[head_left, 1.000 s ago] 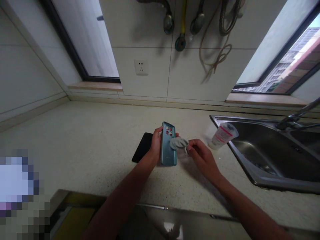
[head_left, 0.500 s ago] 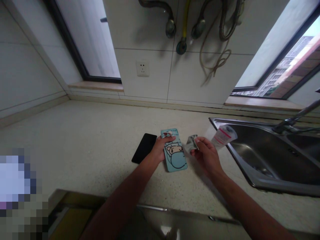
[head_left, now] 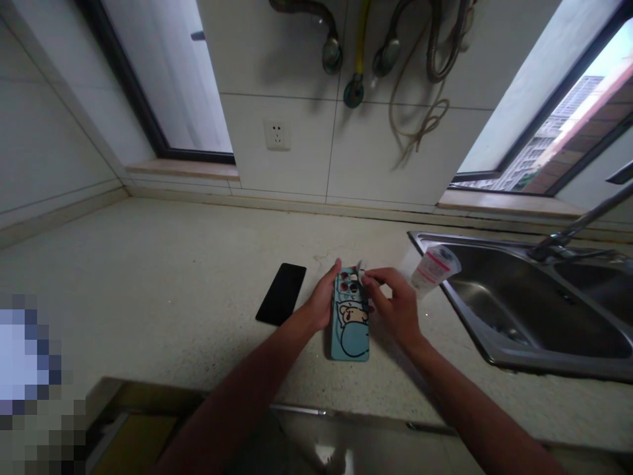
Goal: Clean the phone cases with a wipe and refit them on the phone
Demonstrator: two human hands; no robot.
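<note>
A light-blue phone case (head_left: pixel 352 330) with a cartoon figure lies above the speckled counter, its camera holes toward the wall. My left hand (head_left: pixel 322 302) grips its left edge, thumb pointing up along the side. At the case's top right corner, my right hand (head_left: pixel 395 307) pinches a small, thin silvery piece (head_left: pixel 360 270), whose exact kind I cannot make out. The fingers there touch or nearly touch the case beside the camera holes. Just left of my left hand, a flat black phone-shaped slab (head_left: pixel 281 293) rests on the counter.
A clear plastic cup (head_left: pixel 435 269) with red print lies tilted by the rim of the steel sink (head_left: pixel 477 336). The faucet (head_left: pixel 558 244) stands behind the basins. Hoses (head_left: pixel 332 53) and a socket (head_left: pixel 277 135) are on the wall. The counter's front edge (head_left: pixel 297 409) runs below my forearms.
My right hand has moved left with the silvery piece, up to the case's top corner. My left hand has shifted from across the case to its left edge. The case sits slightly lower and straighter.
</note>
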